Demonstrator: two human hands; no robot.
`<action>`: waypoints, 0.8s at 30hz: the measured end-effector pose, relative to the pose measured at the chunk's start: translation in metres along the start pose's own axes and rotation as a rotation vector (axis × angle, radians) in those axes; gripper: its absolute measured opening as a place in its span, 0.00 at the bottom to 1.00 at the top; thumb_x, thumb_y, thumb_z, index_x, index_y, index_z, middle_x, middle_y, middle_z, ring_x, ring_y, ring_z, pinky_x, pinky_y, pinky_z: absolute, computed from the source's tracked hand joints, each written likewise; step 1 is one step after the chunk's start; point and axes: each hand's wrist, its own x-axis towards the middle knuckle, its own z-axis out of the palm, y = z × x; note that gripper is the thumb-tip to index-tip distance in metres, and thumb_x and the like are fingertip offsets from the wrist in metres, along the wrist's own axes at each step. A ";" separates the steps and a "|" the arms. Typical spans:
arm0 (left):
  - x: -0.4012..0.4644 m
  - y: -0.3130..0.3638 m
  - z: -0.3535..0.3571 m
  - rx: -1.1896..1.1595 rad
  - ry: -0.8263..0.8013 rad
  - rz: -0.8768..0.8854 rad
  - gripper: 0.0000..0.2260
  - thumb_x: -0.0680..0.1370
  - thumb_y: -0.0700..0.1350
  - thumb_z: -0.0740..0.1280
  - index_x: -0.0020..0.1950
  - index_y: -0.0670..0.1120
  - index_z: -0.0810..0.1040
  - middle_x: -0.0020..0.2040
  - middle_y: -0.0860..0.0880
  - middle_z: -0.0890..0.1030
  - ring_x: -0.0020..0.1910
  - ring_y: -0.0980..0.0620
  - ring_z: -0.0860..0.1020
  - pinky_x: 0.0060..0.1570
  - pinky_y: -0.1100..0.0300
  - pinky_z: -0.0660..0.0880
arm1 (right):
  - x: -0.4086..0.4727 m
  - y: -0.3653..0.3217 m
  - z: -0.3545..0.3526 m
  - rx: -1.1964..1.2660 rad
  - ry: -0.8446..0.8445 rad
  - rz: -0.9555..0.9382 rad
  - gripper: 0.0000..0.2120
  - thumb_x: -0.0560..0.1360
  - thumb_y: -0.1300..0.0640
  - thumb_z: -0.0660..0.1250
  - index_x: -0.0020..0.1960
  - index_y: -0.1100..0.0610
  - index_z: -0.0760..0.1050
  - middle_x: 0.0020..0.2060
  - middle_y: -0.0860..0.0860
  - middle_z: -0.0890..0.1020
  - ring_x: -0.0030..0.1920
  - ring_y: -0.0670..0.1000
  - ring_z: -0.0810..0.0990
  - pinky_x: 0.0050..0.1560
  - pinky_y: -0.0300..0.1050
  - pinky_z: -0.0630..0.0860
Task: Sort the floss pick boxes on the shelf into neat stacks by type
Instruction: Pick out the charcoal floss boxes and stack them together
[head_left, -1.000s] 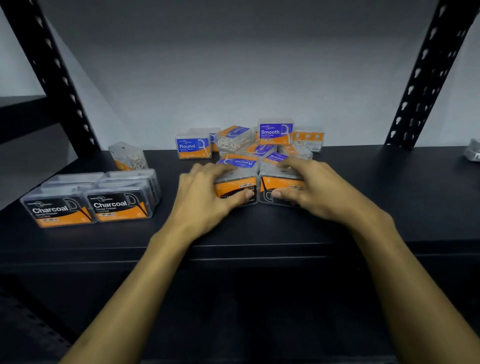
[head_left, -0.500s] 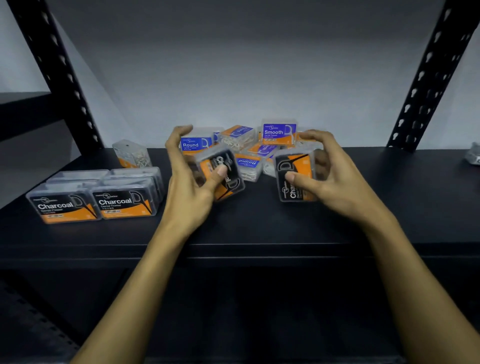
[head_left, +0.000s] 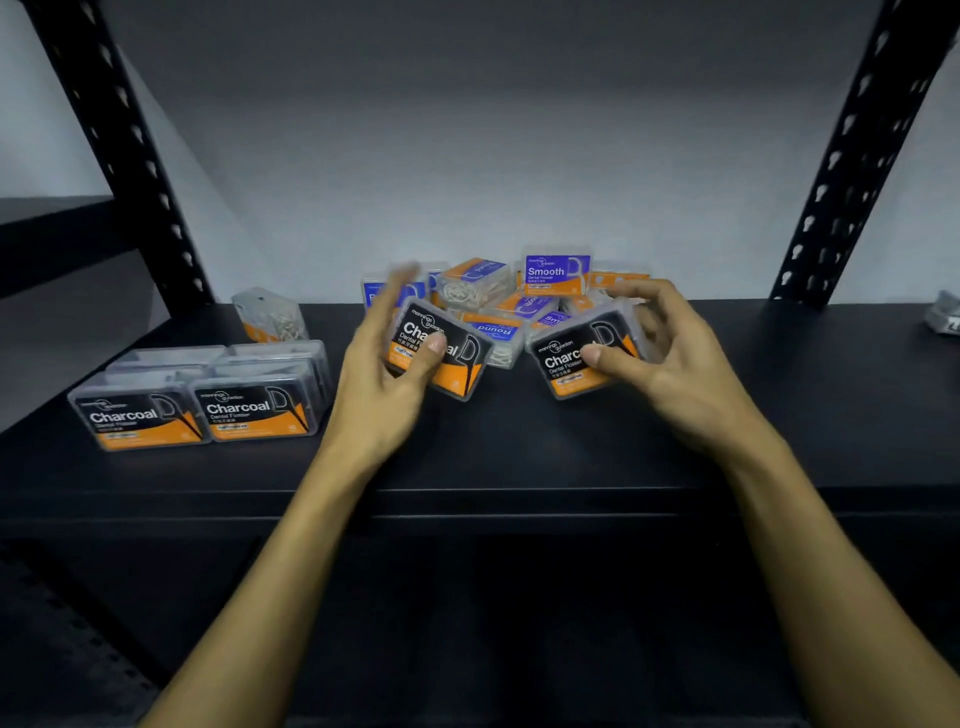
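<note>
On the black shelf (head_left: 779, 415), each hand grips a Charcoal box before a grey wall (head_left: 467, 156).

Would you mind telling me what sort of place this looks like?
Probably a stockroom or storage area: a black metal shelf with perforated uprights against a bare wall, holding many retail floss pick boxes, some in a neat Charcoal stack, the others in a loose pile.

The left hand (head_left: 382, 379) grips a clear plastic Charcoal floss pick box with a black-and-orange label (head_left: 441, 353), held tilted above the black metal shelf (head_left: 519, 447). The right hand (head_left: 675, 369) grips a second, matching Charcoal box (head_left: 576, 358), also tilted. Two stacks of Charcoal boxes (head_left: 202, 400) stand side by side at left. A jumbled pile of blue-and-orange Round and Smooth boxes (head_left: 519, 296) lies behind the hands.
</note>
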 end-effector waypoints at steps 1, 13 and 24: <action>0.001 -0.001 0.000 -0.005 -0.012 -0.003 0.23 0.79 0.38 0.68 0.73 0.52 0.70 0.62 0.47 0.81 0.54 0.56 0.81 0.60 0.52 0.78 | 0.000 0.000 0.001 -0.006 -0.004 -0.005 0.20 0.72 0.68 0.74 0.61 0.59 0.73 0.51 0.46 0.84 0.52 0.45 0.84 0.55 0.41 0.80; 0.000 -0.004 0.003 -0.038 -0.104 -0.150 0.17 0.76 0.34 0.71 0.57 0.52 0.74 0.52 0.47 0.82 0.51 0.51 0.81 0.53 0.58 0.79 | -0.002 0.012 -0.005 -0.036 -0.119 0.209 0.19 0.70 0.67 0.76 0.56 0.57 0.72 0.56 0.62 0.82 0.53 0.59 0.84 0.58 0.61 0.79; -0.003 -0.003 0.004 0.001 -0.295 -0.191 0.25 0.77 0.43 0.73 0.70 0.55 0.69 0.64 0.53 0.78 0.61 0.59 0.79 0.62 0.62 0.74 | -0.003 0.010 0.004 -0.344 -0.159 0.049 0.21 0.71 0.51 0.77 0.62 0.48 0.79 0.60 0.47 0.80 0.62 0.46 0.78 0.65 0.45 0.74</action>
